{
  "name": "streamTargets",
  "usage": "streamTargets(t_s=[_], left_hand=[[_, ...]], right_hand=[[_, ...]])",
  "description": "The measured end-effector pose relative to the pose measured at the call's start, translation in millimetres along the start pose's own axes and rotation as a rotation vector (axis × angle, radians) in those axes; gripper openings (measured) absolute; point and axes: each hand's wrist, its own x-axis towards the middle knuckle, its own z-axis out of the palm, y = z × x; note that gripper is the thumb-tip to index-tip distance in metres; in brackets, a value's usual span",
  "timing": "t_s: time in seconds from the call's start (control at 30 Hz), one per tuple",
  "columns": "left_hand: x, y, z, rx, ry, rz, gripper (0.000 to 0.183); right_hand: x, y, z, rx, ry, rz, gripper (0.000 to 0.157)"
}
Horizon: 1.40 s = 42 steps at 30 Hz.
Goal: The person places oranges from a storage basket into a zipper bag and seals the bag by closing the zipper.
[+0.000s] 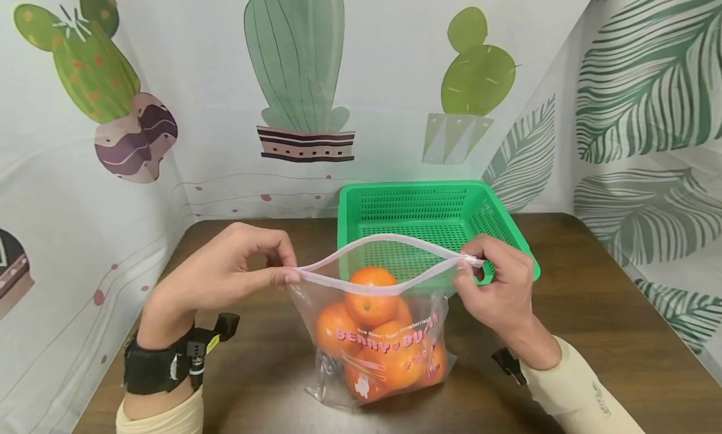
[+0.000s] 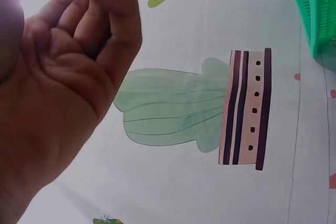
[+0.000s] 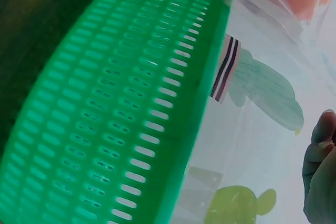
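Note:
A clear zip bag (image 1: 327, 371) with pink lettering holds several oranges (image 1: 375, 333); its pale pink zip edge gapes in the middle. At the left end of that edge, my left hand (image 1: 225, 264) pinches the bag between thumb and fingers. My right hand (image 1: 502, 283) pinches the other end, beside the small white slider (image 1: 470, 259). In the left wrist view the left hand (image 2: 79, 61) shows its palm and curled fingers, with the bag out of sight. The right wrist view catches only part of the right hand (image 3: 321, 177) at the edge, with blurred oranges at the top.
Behind the bag a green plastic basket (image 1: 440, 202) with slotted walls stands on the brown wooden table (image 1: 254, 359), partly seen through the bag's mouth. A white cloth (image 1: 389, 76) printed with cacti and leaves hangs behind the table. Each wrist wears a black camera mount (image 1: 163, 362).

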Motion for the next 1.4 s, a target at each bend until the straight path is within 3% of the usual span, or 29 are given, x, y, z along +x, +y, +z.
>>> streamTargets(t_s=[0.23, 0.37, 0.53, 0.67, 0.77, 0.83, 0.93, 1.07, 1.23, 1.4], left_hand=[[0.5, 3.3, -0.1, 0.014, 0.102, 0.036, 0.030], [-0.9, 2.5, -0.6, 0.006, 0.092, 0.018, 0.028], [-3.7, 0.3, -2.2, 0.046, 0.049, -0.022, 0.023], [-7.0, -1.7, -3.4, 0.118, 0.030, -0.065, 0.020], [-8.5, -2.7, -4.0, 0.151, 0.018, -0.089, 0.019], [-8.5, -3.1, -3.9, 0.161, 0.010, -0.099, 0.019], [-7.9, -3.5, -3.3, 0.173, -0.004, -0.109, 0.017], [-7.6, -1.3, -2.7, 0.183, 0.009, -0.129, 0.012], [-4.4, 20.0, 4.4, 0.193, 0.106, -0.092, 0.023], [7.1, 60.3, 26.4, 0.220, 0.228, 0.056, 0.029]], right_hand=[[7, -1, -6.8, 0.026, -0.015, -0.004, 0.009], [11, -1, -7.9, 0.099, -0.076, -0.058, 0.006], [12, 4, -10.3, 0.129, -0.226, -0.089, 0.007], [10, 10, -17.7, 0.087, -0.375, -0.029, 0.017], [8, 13, -22.4, 0.080, -0.449, 0.033, 0.010], [7, 14, -23.7, 0.085, -0.469, 0.061, 0.005], [6, 15, -24.2, 0.090, -0.477, 0.085, 0.018], [6, 14, -24.1, 0.094, -0.469, 0.101, 0.023], [5, 14, -25.3, 0.075, -0.441, 0.104, 0.021], [5, 15, -25.8, 0.035, -0.421, 0.105, 0.022]])
